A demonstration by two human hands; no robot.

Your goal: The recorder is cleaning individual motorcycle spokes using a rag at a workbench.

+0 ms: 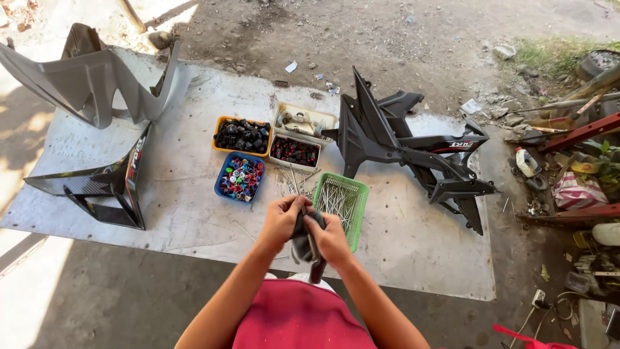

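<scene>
Over the pale sheet (194, 213) spread on the ground, wiping a thin metal rod (310, 240) with a dark rag (299, 240), by the look of it. Left hand (281, 220) curled shut around the rag's upper part; right hand (330, 238) closed on rag and rod together, knuckles up, just beside the left and touching it. Both forearms drawn in from below, elbows wide, wrists meeting above a red-clad lap (297, 317). Rod mostly hidden in the cloth, lower end poking out beneath the right hand. Just beyond the hands: green basket (356, 213) of similar rods, with loose ones beside it. Further off: blue tub (221, 181) of coloured caps, orange tub (223, 120) of dark ones. Likely next: pulling the rod through the cloth, calling for a firm pinch and a steady draw.
</scene>
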